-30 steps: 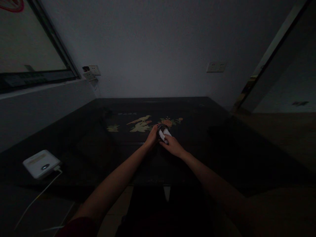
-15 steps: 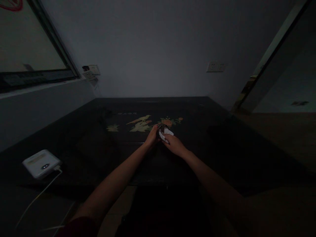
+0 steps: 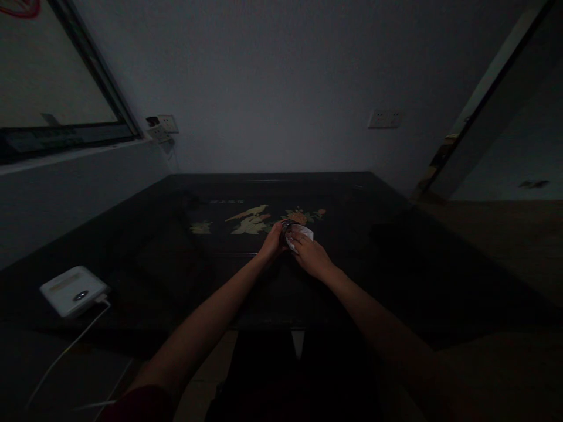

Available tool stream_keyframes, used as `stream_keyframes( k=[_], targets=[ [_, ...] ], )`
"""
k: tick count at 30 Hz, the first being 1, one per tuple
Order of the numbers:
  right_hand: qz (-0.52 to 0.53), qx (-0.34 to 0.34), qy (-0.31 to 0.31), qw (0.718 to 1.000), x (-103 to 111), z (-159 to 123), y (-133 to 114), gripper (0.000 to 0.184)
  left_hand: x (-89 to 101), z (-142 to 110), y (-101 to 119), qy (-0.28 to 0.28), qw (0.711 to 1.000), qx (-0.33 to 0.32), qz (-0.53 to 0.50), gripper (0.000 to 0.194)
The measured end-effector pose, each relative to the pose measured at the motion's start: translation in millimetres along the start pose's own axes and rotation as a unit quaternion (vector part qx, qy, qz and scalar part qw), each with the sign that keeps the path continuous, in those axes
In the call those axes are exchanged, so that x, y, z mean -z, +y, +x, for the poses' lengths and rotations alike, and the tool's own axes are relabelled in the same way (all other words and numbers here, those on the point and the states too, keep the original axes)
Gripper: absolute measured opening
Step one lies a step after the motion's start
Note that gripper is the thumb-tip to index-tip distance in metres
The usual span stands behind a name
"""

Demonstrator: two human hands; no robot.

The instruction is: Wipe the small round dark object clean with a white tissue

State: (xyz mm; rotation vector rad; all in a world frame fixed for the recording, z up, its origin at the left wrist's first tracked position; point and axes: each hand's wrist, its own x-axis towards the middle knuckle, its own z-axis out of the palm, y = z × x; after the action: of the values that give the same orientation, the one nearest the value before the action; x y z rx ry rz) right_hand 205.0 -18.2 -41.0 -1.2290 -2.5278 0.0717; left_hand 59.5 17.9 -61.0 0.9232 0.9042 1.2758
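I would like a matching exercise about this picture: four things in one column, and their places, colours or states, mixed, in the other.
Column one
1. White box
2. Left hand
3. Right hand
4. Bird picture

Column two
A. Touches white, thin material
B. Yellowish, on the dark tabletop
C. Holds the side of a small, dark, shiny object
D. Near the left end of the tabletop, with a pale cable attached

Right pairs: 1-D, 2-C, 3-A, 4-B
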Motion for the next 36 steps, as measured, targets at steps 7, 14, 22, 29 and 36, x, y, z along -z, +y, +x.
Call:
stream_keyframes(
  k=[7,14,22,29,36],
  targets=[
    [0.143,-0.003,0.028,0.989,-15.7,4.8,2.9,0.036,-1.9,-4.5,4.7,0.004,1.0,-0.007,0.005,0.038],
    [0.321,-0.026,0.046,0.946,-25.6,12.2,6.1,0.02,-5.2,-9.2,11.2,0.028,0.999,-0.006,0.041,0.037],
    [0.285,-0.058,0.024,0.956,-18.6,10.9,1.6,0.02,-7.1,-9.2,12.2,0.041,0.999,0.005,0.034,0.036],
    [0.179,-0.021,-0.012,0.984,-2.4,3.8,7.4,0.045,-7.9,-9.5,11.2,0.021,1.0,0.005,-0.005,0.034],
    [0.035,0.014,0.002,0.999,3.2,1.9,12.3,0.054,-6.8,-10.5,9.8,0.005,1.0,0.002,-0.022,0.034]
  ],
)
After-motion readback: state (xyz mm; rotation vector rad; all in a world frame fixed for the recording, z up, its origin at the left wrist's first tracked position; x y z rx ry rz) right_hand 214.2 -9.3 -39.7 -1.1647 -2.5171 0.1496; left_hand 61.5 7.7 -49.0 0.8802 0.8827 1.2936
